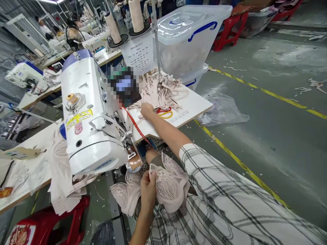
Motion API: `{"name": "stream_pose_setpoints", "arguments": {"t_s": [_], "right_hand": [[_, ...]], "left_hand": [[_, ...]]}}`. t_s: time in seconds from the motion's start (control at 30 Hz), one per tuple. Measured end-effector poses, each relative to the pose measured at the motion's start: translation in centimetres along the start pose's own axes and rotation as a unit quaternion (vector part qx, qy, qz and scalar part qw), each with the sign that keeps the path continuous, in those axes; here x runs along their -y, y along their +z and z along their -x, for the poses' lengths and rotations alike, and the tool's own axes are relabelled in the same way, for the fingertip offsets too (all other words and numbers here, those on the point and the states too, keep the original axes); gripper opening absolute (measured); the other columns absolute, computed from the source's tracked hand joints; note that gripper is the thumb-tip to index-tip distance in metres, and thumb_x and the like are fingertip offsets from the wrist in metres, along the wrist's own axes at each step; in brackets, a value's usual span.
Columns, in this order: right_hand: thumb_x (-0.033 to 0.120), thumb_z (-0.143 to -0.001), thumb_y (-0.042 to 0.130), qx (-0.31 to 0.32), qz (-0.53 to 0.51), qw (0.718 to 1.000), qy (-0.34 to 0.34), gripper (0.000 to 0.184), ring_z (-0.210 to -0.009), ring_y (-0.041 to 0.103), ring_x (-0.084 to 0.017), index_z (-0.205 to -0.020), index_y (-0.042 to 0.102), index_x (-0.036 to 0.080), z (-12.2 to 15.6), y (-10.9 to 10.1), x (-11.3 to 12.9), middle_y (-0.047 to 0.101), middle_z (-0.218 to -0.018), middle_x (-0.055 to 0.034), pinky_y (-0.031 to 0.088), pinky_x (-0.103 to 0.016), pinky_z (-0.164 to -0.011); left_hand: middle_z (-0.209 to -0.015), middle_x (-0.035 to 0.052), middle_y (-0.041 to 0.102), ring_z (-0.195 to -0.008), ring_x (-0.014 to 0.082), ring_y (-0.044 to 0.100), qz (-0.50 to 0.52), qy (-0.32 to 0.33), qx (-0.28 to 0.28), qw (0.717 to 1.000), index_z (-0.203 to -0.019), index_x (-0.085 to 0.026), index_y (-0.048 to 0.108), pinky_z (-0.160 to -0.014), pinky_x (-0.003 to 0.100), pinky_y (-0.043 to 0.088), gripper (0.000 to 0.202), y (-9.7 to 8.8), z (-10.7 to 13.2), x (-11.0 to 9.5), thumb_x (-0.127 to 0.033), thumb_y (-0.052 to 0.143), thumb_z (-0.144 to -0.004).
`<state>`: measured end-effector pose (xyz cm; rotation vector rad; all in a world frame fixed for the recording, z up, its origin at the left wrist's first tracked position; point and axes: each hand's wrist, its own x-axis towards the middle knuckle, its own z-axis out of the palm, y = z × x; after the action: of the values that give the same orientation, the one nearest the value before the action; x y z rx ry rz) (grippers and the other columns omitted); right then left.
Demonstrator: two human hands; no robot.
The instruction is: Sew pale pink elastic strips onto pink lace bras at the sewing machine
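My right hand point(147, 110) reaches out to the table's far side and rests closed at the near edge of a heap of pale beige fabric strips point(160, 89); what its fingers pinch is hidden. My left hand point(148, 185) is down in my lap, gripping a pale pink lace garment piece point(168, 185) by its edge. A white sewing machine point(87, 112) stands between both hands, its needle end toward me. A red ribbon point(135, 126) runs from the machine toward my lap.
Red and yellow rings point(165, 113) lie beside the strips. A clear lidded storage bin point(189, 34) and thread cones point(136, 15) stand behind. More lace pieces point(61, 183) pile at the left, over a red stool point(48, 221). Yellow floor tape point(230, 153) runs along the right.
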<state>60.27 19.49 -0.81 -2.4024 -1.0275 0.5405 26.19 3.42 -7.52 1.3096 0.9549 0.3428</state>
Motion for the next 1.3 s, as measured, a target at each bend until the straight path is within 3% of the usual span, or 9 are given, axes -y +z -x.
{"name": "stream_pose_setpoints", "arguments": {"t_s": [0.17, 0.33, 0.4, 0.5, 0.57, 0.8, 0.93, 1.13, 1.3], "right_hand": [[0.036, -0.094, 0.061, -0.035, -0.16, 0.986, -0.015, 0.029, -0.094, 0.064, -0.019, -0.1, 0.066, 0.008, 1.6, -0.5, -2.4, 0.068, -0.102, -0.0115, 0.055, -0.03, -0.08], [0.043, -0.1, 0.044, 0.015, -0.338, 0.938, -0.074, 0.034, -0.055, 0.049, -0.005, -0.092, 0.063, 0.016, 8.1, -1.6, -4.4, 0.06, -0.071, 0.0009, 0.042, -0.015, -0.047], [0.051, -0.095, 0.052, 0.05, -0.448, 0.889, -0.084, 0.034, -0.048, 0.041, -0.003, -0.092, 0.062, 0.018, 12.1, -1.7, -4.8, 0.058, -0.069, 0.0034, 0.037, -0.011, -0.041], [0.05, -0.068, 0.083, 0.118, -0.66, 0.74, -0.065, 0.041, -0.044, 0.042, 0.0, -0.086, 0.064, 0.018, 18.1, -1.3, -5.0, 0.057, -0.063, 0.0063, 0.037, -0.008, -0.038], [0.044, -0.063, 0.088, 0.151, -0.681, 0.715, -0.05, 0.04, -0.044, 0.049, -0.001, -0.085, 0.066, 0.018, 21.0, -0.7, -4.9, 0.061, -0.061, 0.0057, 0.043, -0.009, -0.042], [0.047, -0.077, 0.079, 0.187, -0.579, 0.791, -0.068, 0.033, -0.054, 0.063, -0.008, -0.088, 0.067, 0.018, 22.7, 2.9, -3.5, 0.067, -0.063, 0.0017, 0.051, -0.015, -0.05], [0.05, -0.079, 0.075, 0.19, -0.514, 0.83, -0.102, 0.036, -0.058, 0.064, -0.01, -0.088, 0.065, 0.017, 21.7, 3.6, -2.3, 0.068, -0.07, 0.0001, 0.052, -0.02, -0.055], [0.044, -0.086, 0.067, 0.134, -0.389, 0.894, -0.176, 0.027, -0.052, 0.054, -0.008, -0.079, 0.061, 0.019, 20.5, 4.0, -1.6, 0.061, -0.067, 0.0033, 0.042, -0.023, -0.054], [0.035, -0.087, 0.062, 0.062, -0.286, 0.925, -0.242, 0.023, -0.061, 0.053, -0.012, -0.071, 0.058, 0.019, 19.7, 4.9, -0.8, 0.059, -0.064, 0.0024, 0.041, -0.027, -0.059]], "left_hand": [[-0.08, 0.0001, 0.056, -0.076, 0.0148, 0.053, 0.022, -0.009, 0.009, 1.0, -0.09, -0.018, 0.059, -0.072, 0.026, 0.044, 0.037, -0.7, 1.5, -0.9, -0.054, 0.058, -0.091], [-0.086, -0.0004, 0.063, -0.075, 0.0136, 0.058, -0.036, 0.084, 0.013, 0.996, -0.108, -0.022, 0.056, -0.071, 0.024, 0.047, 0.029, 1.4, 2.6, -4.1, -0.045, 0.061, -0.092], [-0.075, -0.0026, 0.063, -0.064, 0.0127, 0.058, -0.078, 0.14, 0.025, 0.987, -0.111, -0.022, 0.055, -0.063, 0.023, 0.047, 0.026, 2.1, 2.9, -5.7, -0.041, 0.058, -0.094], [-0.095, 0.004, 0.072, -0.083, 0.0162, 0.068, -0.218, 0.295, 0.003, 0.93, -0.114, -0.023, 0.061, -0.076, 0.026, 0.052, 0.022, 1.6, 2.7, -7.6, -0.034, 0.052, -0.097], [-0.105, 0.0068, 0.074, -0.093, 0.0182, 0.07, -0.326, 0.352, -0.046, 0.876, -0.116, -0.024, 0.064, -0.081, 0.027, 0.052, 0.025, 0.2, 2.2, -8.2, -0.032, 0.05, -0.098], [-0.087, 0.0069, 0.069, -0.077, 0.0193, 0.066, -0.488, 0.299, -0.183, 0.799, -0.113, -0.019, 0.066, -0.062, 0.027, 0.042, 0.029, -4.0, 0.8, -7.5, -0.032, 0.043, -0.101], [-0.083, 0.0045, 0.068, -0.077, 0.0176, 0.065, -0.471, 0.242, -0.146, 0.836, -0.114, -0.022, 0.07, -0.064, 0.025, 0.044, 0.032, -4.4, 0.9, -8.1, -0.035, 0.044, -0.101], [-0.123, 0.0054, 0.072, -0.107, 0.0219, 0.069, -0.395, 0.204, -0.05, 0.894, -0.132, -0.027, 0.063, -0.082, 0.027, 0.054, 0.04, -7.2, 0.3, -7.5, -0.043, 0.048, -0.099], [-0.106, 0.0058, 0.076, -0.08, 0.0184, 0.072, -0.41, 0.168, 0.03, 0.896, -0.143, -0.025, 0.052, -0.071, 0.026, 0.053, 0.049, -8.7, -0.6, -7.3, -0.045, 0.045, -0.099]]}}
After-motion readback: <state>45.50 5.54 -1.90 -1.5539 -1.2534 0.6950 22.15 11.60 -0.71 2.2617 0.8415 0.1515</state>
